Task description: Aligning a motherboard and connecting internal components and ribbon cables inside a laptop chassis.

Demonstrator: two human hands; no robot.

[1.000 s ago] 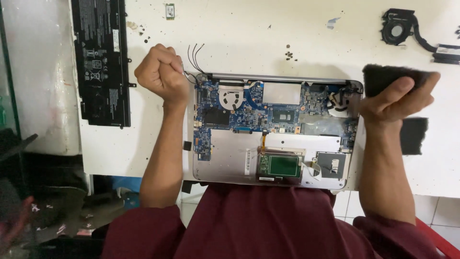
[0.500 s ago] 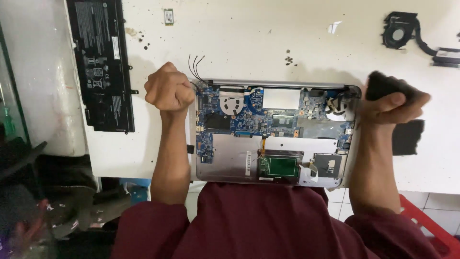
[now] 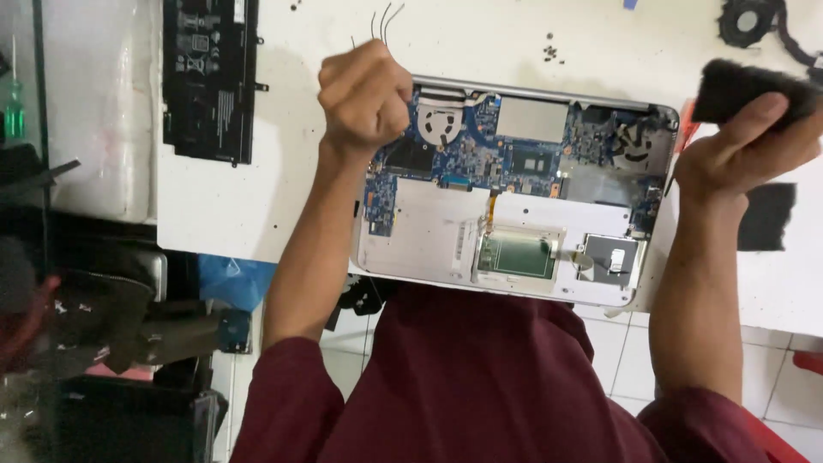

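Observation:
An opened silver laptop (image 3: 429, 249) lies bottom-up on the white table, showing its blue circuit board (image 3: 480, 159) and two fans. My left hand (image 3: 364, 99) is clenched in a fist over the laptop's upper left corner, and nothing shows in it. My right hand (image 3: 741, 150) is just off the laptop's right edge. It grips a black rectangular pad (image 3: 741, 86) between thumb and fingers.
A black flat battery pack (image 3: 210, 77) lies at the upper left. Thin loose wires (image 3: 381, 21) and small screws (image 3: 549, 53) lie above the laptop. A loose black fan (image 3: 746, 21) sits top right, a black patch (image 3: 767, 214) at the right, and a green screwdriver (image 3: 15, 107) far left.
My right hand, still holding the black pad, has shifted slightly up and outward from the laptop's right corner. My left fist stays over the upper left corner. The view has shifted a little.

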